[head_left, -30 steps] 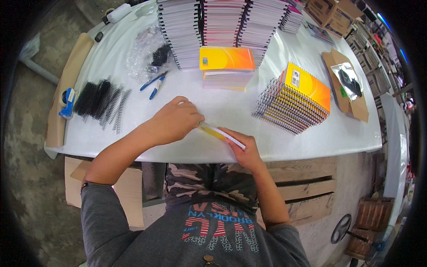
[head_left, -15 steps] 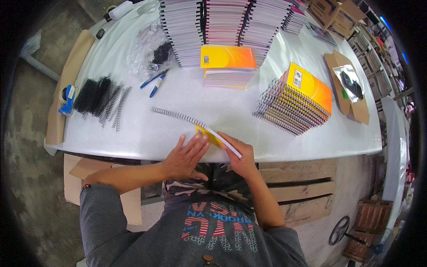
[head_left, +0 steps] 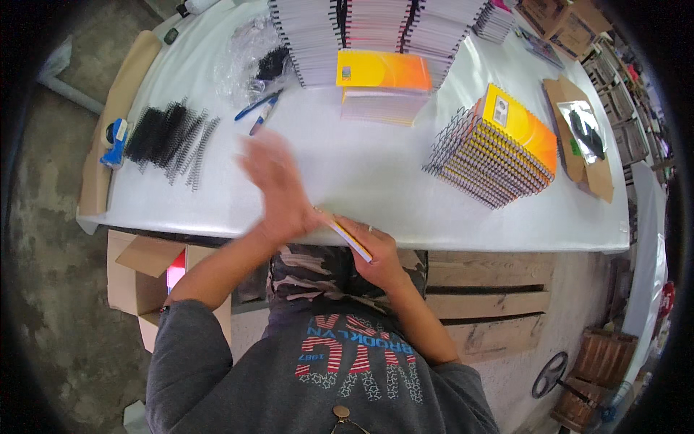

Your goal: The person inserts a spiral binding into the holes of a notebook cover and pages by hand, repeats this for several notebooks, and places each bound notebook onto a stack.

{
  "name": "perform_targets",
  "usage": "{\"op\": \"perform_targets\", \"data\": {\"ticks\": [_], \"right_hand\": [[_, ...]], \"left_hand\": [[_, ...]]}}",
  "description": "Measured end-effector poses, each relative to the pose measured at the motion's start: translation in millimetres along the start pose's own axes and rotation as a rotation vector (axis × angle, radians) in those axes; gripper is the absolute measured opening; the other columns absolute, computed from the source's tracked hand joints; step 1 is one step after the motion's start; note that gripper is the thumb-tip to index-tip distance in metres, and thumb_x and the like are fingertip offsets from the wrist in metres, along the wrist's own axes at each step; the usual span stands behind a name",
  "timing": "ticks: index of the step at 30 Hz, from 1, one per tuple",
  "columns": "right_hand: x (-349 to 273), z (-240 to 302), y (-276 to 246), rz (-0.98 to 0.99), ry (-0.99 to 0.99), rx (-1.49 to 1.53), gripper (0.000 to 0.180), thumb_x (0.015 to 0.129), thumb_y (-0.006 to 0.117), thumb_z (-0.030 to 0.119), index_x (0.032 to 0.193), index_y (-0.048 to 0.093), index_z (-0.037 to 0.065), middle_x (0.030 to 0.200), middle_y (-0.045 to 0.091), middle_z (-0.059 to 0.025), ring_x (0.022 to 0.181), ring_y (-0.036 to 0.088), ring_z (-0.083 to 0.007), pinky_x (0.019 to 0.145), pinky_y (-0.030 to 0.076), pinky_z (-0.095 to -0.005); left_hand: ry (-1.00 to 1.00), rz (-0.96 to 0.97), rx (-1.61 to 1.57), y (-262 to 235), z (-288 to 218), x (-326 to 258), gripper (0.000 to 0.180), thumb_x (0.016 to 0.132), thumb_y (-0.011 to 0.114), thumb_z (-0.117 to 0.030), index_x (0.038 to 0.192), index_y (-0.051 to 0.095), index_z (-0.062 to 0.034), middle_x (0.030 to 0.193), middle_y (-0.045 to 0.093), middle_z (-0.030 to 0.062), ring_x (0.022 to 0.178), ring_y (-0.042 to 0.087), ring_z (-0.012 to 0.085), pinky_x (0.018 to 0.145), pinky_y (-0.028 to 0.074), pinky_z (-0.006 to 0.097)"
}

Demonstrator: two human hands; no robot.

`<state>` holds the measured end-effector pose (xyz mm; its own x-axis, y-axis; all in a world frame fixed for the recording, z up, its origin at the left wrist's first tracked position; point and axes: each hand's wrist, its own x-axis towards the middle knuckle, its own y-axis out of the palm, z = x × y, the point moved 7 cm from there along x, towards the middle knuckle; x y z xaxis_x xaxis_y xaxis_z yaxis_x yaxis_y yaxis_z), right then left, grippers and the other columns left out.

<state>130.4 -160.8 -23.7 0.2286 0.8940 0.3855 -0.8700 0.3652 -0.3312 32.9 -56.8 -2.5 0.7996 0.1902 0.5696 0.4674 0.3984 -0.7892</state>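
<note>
My right hand (head_left: 377,249) grips a thin notebook (head_left: 350,241) by its side, at the table's near edge. The notebook is tilted, its pale page edges and a strip of yellow cover showing. My left hand (head_left: 276,186) is raised just left of it, blurred, with fingers stretched out and the heel of the hand near the notebook's upper end. No wire coil can be made out on the notebook; my left hand may hide it. Farther left lies a bunch of black spiral coils (head_left: 163,141). Blue-handled pliers (head_left: 262,114) rest beyond my left hand.
Coil-bound yellow-orange notebooks (head_left: 499,155) are stacked at right. Behind stand unbound notebooks (head_left: 383,72) and tall bound stacks (head_left: 372,29). A blue tape dispenser (head_left: 114,145) sits at the left edge, near a plastic bag (head_left: 249,61). Cardboard (head_left: 578,137) lies far right; an open box (head_left: 148,278) stands below.
My left hand has lifted off the notebook and swung up and away, fingers extended. The long coil that stuck out leftward no longer shows. My right hand has shifted slightly left with the notebook.
</note>
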Motion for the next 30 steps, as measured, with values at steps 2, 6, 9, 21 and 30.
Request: {"op": "perform_targets", "data": {"ticks": [2,6,9,21,30], "right_hand": [[0.5,-2.1,-8.0,-0.016,-0.021,-0.01,0.05,0.075,0.052,-0.006,0.123,0.052,0.008,0.114,0.059,-0.0151,0.103,0.058,-0.0311,0.087,0.047,-0.0359],[1.3,1.6,2.6,0.04,-0.064,-0.096,0.054,0.073,0.052,-0.008,0.125,0.05,0.008,0.115,0.058,-0.015,0.105,0.057,-0.0311,0.088,0.047,-0.0367],[7.2,3.5,3.9,0.011,-0.109,-0.033,0.056,0.072,0.053,-0.008,0.125,0.05,0.009,0.116,0.058,-0.0147,0.106,0.056,-0.0311,0.088,0.046,-0.0377],[13.7,-11.2,-8.6,-0.039,0.063,-0.005,0.051,0.074,0.056,-0.001,0.124,0.049,0.006,0.117,0.057,-0.0167,0.104,0.057,-0.0319,0.088,0.046,-0.038],[21.6,-13.3,-8.7,-0.013,0.155,0.063,0.051,0.075,0.058,0.002,0.124,0.05,0.01,0.11,0.06,-0.0172,0.098,0.059,-0.0358,0.083,0.048,-0.0392]], "left_hand": [[0.059,0.594,-0.321,43.0,-51.2,-50.8,0.111,0.064,0.038,-0.083,0.129,0.037,0.0069,0.132,0.023,0.0427,0.124,0.02,0.0571,0.094,0.004,0.072],[0.226,0.006,-0.258,0.5,-37.4,-18.3,0.108,0.063,0.042,-0.083,0.13,0.039,0.002,0.132,0.02,0.0428,0.126,0.016,0.0553,0.095,0.002,0.071],[-0.169,-0.057,-0.424,10.8,-1.1,1.1,0.111,0.061,0.048,-0.081,0.135,0.033,0.0012,0.132,0.015,0.0439,0.126,0.01,0.0571,0.097,0.002,0.069],[0.165,0.002,-0.308,5.3,-48.8,-7.9,0.11,0.06,0.046,-0.082,0.132,0.035,0.0003,0.128,0.024,0.0448,0.119,0.024,0.06,0.095,0.013,0.07],[0.427,0.214,-0.549,5.8,-81.2,-38.6,0.099,0.064,0.05,-0.076,0.123,0.044,0.0029,0.131,0.028,0.033,0.121,0.023,0.0529,0.098,0.017,0.061]]}}
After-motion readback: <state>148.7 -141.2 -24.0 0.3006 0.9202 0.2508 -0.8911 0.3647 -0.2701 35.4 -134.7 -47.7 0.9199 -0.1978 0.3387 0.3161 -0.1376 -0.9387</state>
